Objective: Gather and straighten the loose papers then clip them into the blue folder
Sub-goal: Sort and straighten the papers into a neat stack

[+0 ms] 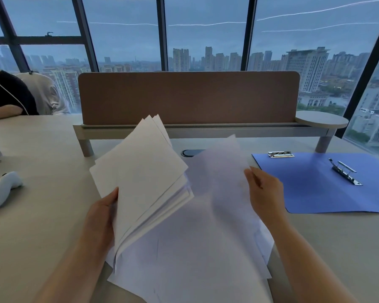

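Paper stack, smooth and fanned, is gripped left of centre by left hand. Right hand pinches one blurred sheet; flat blue folder lies at right.

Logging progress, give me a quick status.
Left hand holds paper stack. Right hand lifts one sheet. Blue folder open, empty, unobstructed.

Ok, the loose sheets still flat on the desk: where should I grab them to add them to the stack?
Take the loose sheets by their right edge, coming from the right, where the right hand already lifts a blurred sheet. That edge is fanned and free of the stack, which the left hand holds tilted over their left side.
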The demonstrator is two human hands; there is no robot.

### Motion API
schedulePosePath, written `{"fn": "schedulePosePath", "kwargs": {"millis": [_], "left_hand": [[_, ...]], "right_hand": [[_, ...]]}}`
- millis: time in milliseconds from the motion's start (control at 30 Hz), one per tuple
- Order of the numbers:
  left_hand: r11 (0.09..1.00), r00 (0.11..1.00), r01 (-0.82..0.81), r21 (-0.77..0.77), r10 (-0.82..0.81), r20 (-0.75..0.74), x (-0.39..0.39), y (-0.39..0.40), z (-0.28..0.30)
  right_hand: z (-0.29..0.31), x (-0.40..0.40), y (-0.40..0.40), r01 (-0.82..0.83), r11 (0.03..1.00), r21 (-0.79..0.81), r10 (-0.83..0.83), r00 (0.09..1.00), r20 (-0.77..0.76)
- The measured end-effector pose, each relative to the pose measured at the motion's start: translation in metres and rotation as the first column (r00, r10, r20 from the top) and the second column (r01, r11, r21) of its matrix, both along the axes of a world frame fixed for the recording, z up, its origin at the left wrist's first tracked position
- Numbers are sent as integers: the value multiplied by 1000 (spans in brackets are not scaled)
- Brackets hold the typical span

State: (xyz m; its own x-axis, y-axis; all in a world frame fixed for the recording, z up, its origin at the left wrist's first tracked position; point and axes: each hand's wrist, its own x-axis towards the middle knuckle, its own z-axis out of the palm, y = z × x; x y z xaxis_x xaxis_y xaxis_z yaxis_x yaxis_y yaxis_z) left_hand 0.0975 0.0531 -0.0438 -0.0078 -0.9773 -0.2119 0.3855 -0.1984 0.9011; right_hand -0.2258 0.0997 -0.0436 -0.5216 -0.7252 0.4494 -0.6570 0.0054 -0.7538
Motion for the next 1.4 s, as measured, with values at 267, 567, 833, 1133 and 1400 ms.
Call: {"fn": "schedulePosePath", "kwargs": {"millis": [267,567,833,1133,1400], "left_hand": [[999,999,34,7,-34,-1,-2,0,-2],[995,997,5,98,2,-79,-11,-7,-10],[993,986,-46,109,63,-157,-20,-12,-14],[981,985,-173,84,172,11,-13,-24,-28],[990,863,-50,-131,109,493,-9,-25,-25]], "right_hand": [[-4,-6,-4,93,995,-24,-58,782,620],[-1,29,4,-219,968,-125,218,480,850],[5,81,30,-675,738,-29,567,595,569],[-1,57,21,-722,659,211,622,681,386],[-1,8,5,-272,931,242,22,706,708]]}}
